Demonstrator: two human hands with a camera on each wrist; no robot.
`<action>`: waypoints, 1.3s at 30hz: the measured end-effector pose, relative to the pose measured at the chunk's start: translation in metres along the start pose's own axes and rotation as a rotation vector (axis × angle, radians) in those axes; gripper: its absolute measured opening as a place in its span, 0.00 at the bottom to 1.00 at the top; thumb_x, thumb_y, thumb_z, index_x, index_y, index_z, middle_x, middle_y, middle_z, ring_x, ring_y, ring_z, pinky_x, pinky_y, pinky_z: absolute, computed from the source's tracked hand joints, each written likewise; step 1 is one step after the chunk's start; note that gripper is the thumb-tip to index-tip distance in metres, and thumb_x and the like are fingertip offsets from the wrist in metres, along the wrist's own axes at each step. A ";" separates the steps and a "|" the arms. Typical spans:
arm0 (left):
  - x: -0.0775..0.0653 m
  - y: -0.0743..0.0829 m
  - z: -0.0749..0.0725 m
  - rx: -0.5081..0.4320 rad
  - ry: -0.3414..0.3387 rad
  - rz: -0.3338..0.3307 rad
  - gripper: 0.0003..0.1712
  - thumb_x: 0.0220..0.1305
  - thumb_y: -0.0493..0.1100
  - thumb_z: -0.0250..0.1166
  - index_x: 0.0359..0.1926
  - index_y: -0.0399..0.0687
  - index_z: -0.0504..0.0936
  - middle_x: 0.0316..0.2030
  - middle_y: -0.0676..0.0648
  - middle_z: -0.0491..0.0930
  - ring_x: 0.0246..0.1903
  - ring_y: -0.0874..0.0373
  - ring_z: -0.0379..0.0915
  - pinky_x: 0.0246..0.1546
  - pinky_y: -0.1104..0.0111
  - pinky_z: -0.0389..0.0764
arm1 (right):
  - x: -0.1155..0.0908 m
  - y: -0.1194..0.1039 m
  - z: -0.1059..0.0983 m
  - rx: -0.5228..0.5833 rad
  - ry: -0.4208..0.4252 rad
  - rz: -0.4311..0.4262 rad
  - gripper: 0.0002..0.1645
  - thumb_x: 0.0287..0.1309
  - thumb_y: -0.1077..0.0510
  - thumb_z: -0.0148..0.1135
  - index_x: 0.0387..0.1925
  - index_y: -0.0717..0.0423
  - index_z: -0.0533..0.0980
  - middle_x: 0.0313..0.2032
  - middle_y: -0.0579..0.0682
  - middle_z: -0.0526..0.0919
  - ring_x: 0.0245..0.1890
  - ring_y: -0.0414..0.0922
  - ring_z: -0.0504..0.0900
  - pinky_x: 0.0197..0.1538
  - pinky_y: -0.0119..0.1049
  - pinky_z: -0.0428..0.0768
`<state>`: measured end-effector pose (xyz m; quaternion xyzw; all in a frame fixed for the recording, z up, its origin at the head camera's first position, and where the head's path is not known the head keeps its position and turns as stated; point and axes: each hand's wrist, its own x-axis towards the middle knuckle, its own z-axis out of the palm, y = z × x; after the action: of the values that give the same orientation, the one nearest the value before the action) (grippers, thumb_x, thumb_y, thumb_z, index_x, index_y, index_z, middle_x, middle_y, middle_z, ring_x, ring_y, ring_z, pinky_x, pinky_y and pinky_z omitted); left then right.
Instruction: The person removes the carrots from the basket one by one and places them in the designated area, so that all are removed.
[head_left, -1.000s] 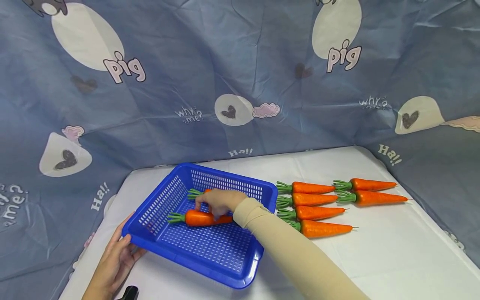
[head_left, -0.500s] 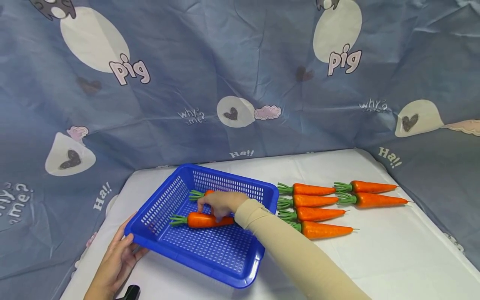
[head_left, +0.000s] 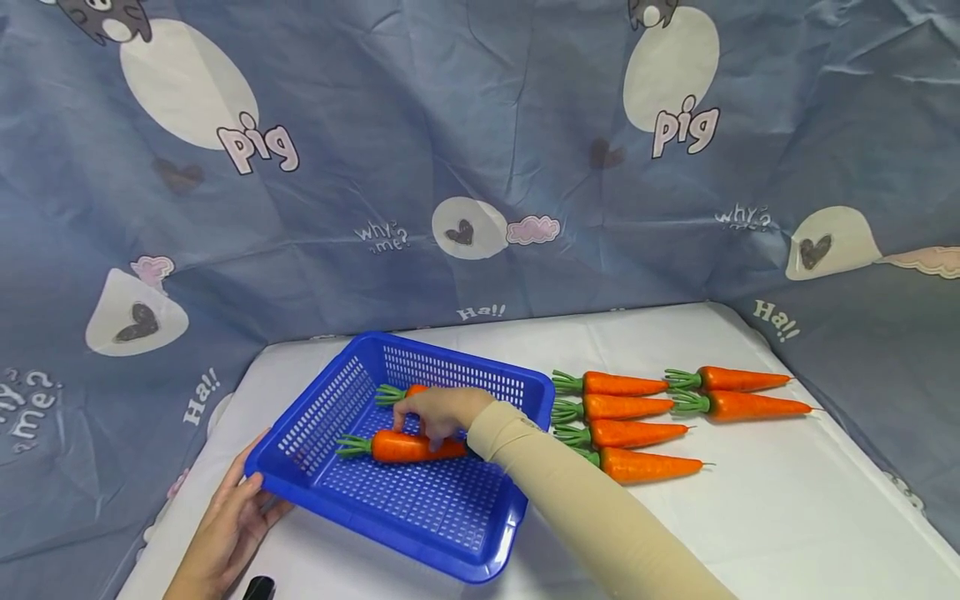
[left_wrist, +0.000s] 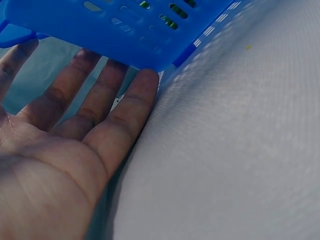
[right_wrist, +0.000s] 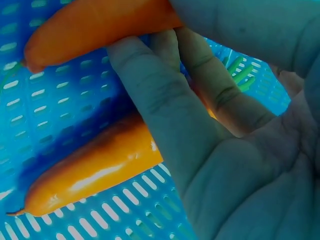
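Note:
In the head view, my right hand (head_left: 442, 410) reaches into a blue plastic basket (head_left: 360, 518) and holds a carrot (head_left: 393, 447) between thumb and fingers. The right wrist view shows this held carrot (right_wrist: 100, 27) above the basket floor, the thumb (right_wrist: 245, 32) covering part of it. Farther back in the basket lies a second carrot (head_left: 415, 390), mostly hidden by the hand; its orange body (right_wrist: 95, 167) shows below the held one. At the basket's left corner my left hand (head_left: 236, 517) holds the rim, its fingers (left_wrist: 137, 95) against the perforated wall.
Right of the basket several carrots (head_left: 637, 407) lie in a stack of rows, with two more carrots (head_left: 750, 406) beyond them, tips pointing right. A white cloth (head_left: 795, 500) covers the table. Behind hangs a blue printed curtain (head_left: 322, 167). A black object (head_left: 259, 588) shows at the bottom edge.

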<state>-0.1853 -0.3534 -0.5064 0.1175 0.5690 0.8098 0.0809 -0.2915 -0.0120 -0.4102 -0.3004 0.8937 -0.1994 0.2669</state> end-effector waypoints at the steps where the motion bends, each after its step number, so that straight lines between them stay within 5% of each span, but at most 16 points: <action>1: 0.000 0.000 0.000 -0.001 -0.004 0.000 0.32 0.88 0.36 0.39 0.82 0.71 0.62 0.67 0.61 0.81 0.62 0.61 0.84 0.56 0.62 0.88 | 0.000 0.000 0.000 0.008 -0.006 -0.003 0.28 0.65 0.71 0.70 0.56 0.39 0.79 0.41 0.48 0.81 0.38 0.43 0.78 0.39 0.32 0.78; 13: 0.000 0.001 0.002 0.003 0.014 0.004 0.31 0.87 0.37 0.40 0.80 0.71 0.66 0.66 0.61 0.82 0.61 0.61 0.84 0.55 0.62 0.88 | -0.008 -0.006 -0.010 -0.066 -0.081 0.087 0.21 0.61 0.70 0.75 0.45 0.40 0.83 0.40 0.46 0.77 0.32 0.42 0.79 0.32 0.32 0.83; 24: 0.001 0.003 0.002 0.017 0.005 0.010 0.32 0.87 0.36 0.40 0.80 0.70 0.66 0.66 0.61 0.83 0.60 0.61 0.85 0.54 0.62 0.88 | -0.004 -0.011 -0.005 -0.150 -0.093 0.058 0.29 0.58 0.58 0.81 0.58 0.33 0.82 0.51 0.43 0.81 0.47 0.45 0.77 0.47 0.38 0.80; 30: -0.001 0.000 0.002 0.004 -0.001 0.011 0.32 0.87 0.36 0.39 0.79 0.71 0.67 0.66 0.61 0.83 0.60 0.62 0.85 0.55 0.62 0.88 | -0.003 -0.014 0.000 -0.177 -0.096 0.047 0.29 0.59 0.58 0.81 0.58 0.31 0.82 0.52 0.43 0.80 0.49 0.46 0.76 0.49 0.39 0.79; 39: -0.003 0.002 0.003 0.117 0.055 -0.002 0.31 0.88 0.38 0.41 0.84 0.67 0.58 0.66 0.64 0.81 0.60 0.64 0.84 0.53 0.64 0.88 | -0.015 -0.020 -0.005 -0.257 -0.090 0.088 0.27 0.59 0.55 0.81 0.57 0.28 0.82 0.52 0.42 0.80 0.50 0.46 0.75 0.51 0.43 0.82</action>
<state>-0.1812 -0.3520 -0.5033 0.0991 0.6174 0.7782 0.0588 -0.2754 -0.0163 -0.3904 -0.3012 0.9113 -0.0579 0.2749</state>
